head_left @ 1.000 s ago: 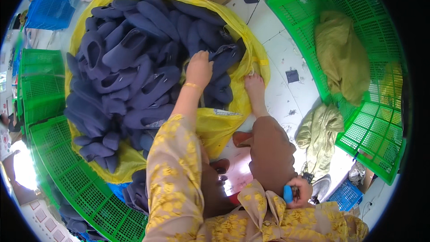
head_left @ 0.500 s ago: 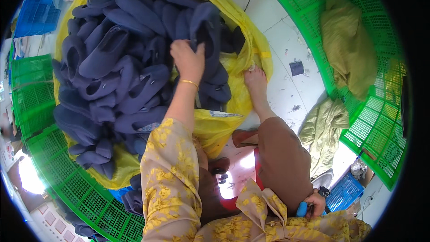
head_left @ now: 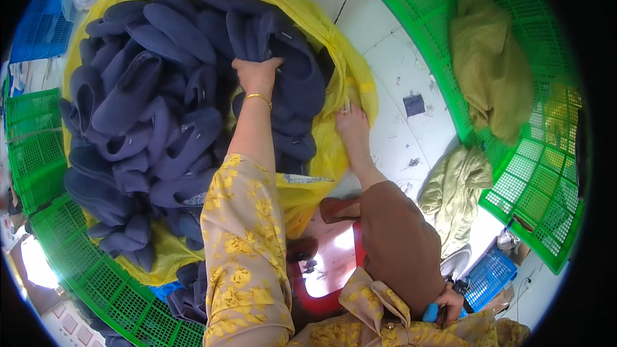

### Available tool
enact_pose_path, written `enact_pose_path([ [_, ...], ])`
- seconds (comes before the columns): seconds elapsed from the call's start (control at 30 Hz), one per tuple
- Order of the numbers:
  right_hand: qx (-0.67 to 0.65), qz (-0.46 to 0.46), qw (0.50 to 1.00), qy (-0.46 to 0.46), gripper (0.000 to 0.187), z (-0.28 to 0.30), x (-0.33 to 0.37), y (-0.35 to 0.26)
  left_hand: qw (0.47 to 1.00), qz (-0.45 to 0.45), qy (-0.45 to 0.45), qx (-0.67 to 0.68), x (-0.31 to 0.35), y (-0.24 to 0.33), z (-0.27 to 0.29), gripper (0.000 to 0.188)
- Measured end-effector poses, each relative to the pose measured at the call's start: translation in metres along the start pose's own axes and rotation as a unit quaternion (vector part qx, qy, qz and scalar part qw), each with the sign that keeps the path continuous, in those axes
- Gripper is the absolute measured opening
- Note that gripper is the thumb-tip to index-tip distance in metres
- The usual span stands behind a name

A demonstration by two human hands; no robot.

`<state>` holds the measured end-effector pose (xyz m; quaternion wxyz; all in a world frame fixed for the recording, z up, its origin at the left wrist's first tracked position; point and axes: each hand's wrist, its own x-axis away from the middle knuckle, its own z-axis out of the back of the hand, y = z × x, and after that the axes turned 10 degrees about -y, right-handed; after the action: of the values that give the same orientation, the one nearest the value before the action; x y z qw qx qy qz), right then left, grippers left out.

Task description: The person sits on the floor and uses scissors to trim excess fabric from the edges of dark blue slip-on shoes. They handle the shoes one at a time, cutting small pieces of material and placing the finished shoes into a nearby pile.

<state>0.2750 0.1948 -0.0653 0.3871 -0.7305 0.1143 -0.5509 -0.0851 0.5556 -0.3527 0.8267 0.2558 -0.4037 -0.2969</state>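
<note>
Currently, on my feed: left hand (head_left: 257, 76) closed on a navy slipper (head_left: 266, 40), other slippers (head_left: 126, 97) crowding it. Right hand (head_left: 454, 302) curled around a small blue object (head_left: 430, 312). Yellow sack (head_left: 357, 72) encloses the pile; bare foot (head_left: 353, 127) at its edge; green crates (head_left: 96, 263) flank both sides.

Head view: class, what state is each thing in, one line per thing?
Yellow sack, open, heaped with dark blue shoes
Shoes, loosely piled
Left hand, gripping a shoe
Right hand, curled, touching a blue item
Upper olive cloth, crumpled
Lower olive cloth, crumpled
Floor, littered with scraps
</note>
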Motion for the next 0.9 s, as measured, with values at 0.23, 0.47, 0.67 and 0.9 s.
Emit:
enact_pose_path([
  [0.23, -0.003, -0.004, 1.000, 0.006, 0.008, -0.001, 0.011, 0.014, 0.978, -0.070, -0.001, 0.199, 0.004, -0.028, 0.005, 0.060],
  [0.47, 0.012, 0.035, 0.998, 0.042, 0.009, 0.000, 0.008, 0.021, 0.929, -0.126, -0.135, 0.321, 0.049, -0.058, 0.117, 0.047],
  [0.67, 0.110, 0.274, 0.930, 0.219, 0.011, -0.038, -0.020, 0.030, 0.935, -0.063, -0.115, 0.330, 0.191, -0.073, 0.323, 0.041],
  [0.9, 0.223, 0.317, 0.900, 0.199, 0.005, -0.070, -0.037, -0.005, 0.997, 0.038, -0.061, 0.035, 0.426, -0.151, 0.513, 0.056],
])
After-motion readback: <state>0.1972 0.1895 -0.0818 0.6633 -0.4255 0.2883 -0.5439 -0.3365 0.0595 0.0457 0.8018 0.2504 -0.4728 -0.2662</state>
